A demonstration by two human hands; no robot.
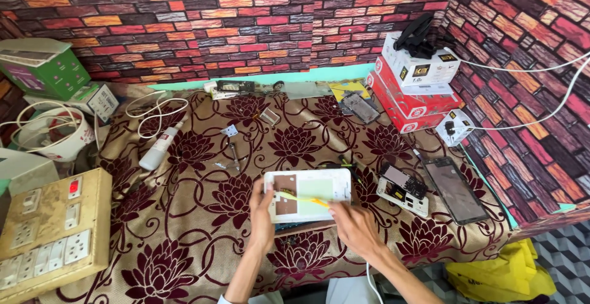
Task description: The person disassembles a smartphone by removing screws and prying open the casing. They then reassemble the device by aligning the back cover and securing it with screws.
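An opened white phone body [310,188] lies on the flowered maroon and cream cloth [196,218] near the front edge. My left hand [262,215] grips its left end, thumb on top. My right hand [353,225] is closed on a thin yellow tool [305,199], whose tip rests across the phone's inner face. A circuit board on a white frame [404,189] lies just right of the phone, and a dark glass screen panel [453,188] sits beyond it.
Red and white boxes [413,89] are stacked at the back right with a black stand on top. A white tube [158,148], tweezers [233,154], small metal parts and cables lie on the cloth. A switchboard [49,230] sits at the left. A yellow bag [498,273] is on the floor.
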